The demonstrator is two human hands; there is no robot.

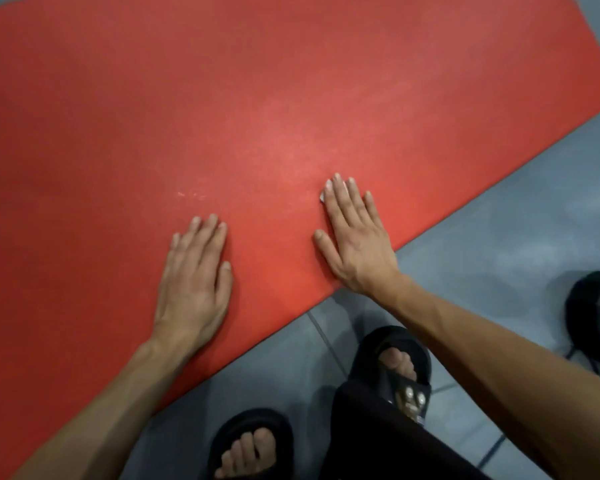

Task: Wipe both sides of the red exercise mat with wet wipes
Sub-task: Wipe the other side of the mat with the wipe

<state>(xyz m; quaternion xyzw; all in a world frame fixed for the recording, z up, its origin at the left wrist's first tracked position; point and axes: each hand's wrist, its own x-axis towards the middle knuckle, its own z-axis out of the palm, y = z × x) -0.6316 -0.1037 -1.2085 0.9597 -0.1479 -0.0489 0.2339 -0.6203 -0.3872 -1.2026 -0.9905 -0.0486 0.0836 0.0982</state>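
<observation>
We see the flat red foam exercise mat (257, 98) spread across the grey tiled floor (482, 244), filling most of the view, its near edge running on a slant from lower left to upper right. The left hand (193, 282) lies palm down on the mat close to that edge, fingers straight and together, holding nothing. The right hand (355, 237) also lies flat on the mat, just inside the edge, fingers straight, and presses a small white wet wipe (326, 192) under its fingertips; only a sliver of the wipe shows beside the index finger. Below the mat's edge two feet in black open-toed slippers (392, 362) stand on the tiles. A dark rounded object (593, 313) sits at the right border; we cannot tell what it is.
</observation>
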